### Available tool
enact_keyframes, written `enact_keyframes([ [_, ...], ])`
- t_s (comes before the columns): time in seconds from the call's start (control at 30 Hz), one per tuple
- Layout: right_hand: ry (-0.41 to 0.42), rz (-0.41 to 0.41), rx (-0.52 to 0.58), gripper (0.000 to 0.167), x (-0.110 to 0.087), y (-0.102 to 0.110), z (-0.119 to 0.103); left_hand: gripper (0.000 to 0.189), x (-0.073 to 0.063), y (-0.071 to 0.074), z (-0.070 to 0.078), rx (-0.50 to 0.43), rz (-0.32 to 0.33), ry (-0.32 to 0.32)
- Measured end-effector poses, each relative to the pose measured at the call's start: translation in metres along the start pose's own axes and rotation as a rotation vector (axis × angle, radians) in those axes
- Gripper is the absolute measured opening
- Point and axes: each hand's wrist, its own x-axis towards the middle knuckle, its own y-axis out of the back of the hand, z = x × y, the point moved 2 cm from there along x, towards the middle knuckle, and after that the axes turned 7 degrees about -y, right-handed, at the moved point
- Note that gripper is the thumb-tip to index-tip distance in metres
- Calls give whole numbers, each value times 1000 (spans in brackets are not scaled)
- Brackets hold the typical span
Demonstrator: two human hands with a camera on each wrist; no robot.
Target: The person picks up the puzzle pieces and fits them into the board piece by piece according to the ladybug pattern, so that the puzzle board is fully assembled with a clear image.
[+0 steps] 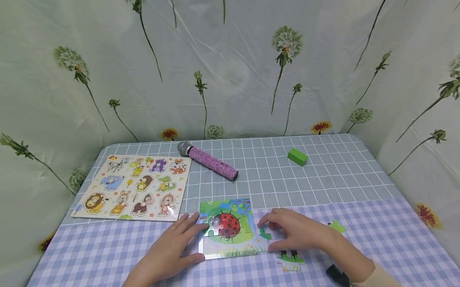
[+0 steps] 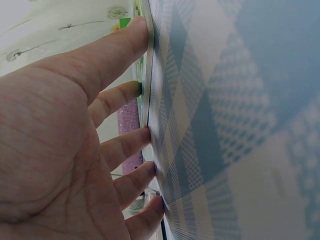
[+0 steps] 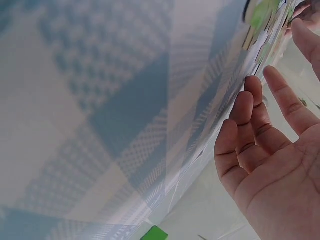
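A square ladybug jigsaw puzzle (image 1: 229, 225) lies on the checked cloth, its lower left part showing bare pale backing. My left hand (image 1: 174, 247) rests along its left edge, fingers spread and nearly straight; one fingertip lies over the picture and the thumb touches the lower left side. In the left wrist view, fingertips (image 2: 141, 32) meet the board's edge. To the right of the puzzle, my right hand (image 1: 295, 230) hovers low with loosely bent fingers and nothing held. A loose green-marked puzzle piece (image 1: 264, 234) lies between its thumb and fingers. Another loose piece (image 1: 291, 261) lies below the hand.
A further green piece (image 1: 337, 226) sits beyond the right wrist. An animal puzzle board (image 1: 136, 187) lies at the back left, with a glittery pink microphone (image 1: 213, 162) beside it. A green block (image 1: 297, 156) stands at the back right. Dandelion-print curtains surround the table.
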Motion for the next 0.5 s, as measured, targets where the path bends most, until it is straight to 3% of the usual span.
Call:
enact_keyframes([
  [0.5,7,-1,12,45,-5,-2,-3,70,-1,1,1,-1,11,3],
])
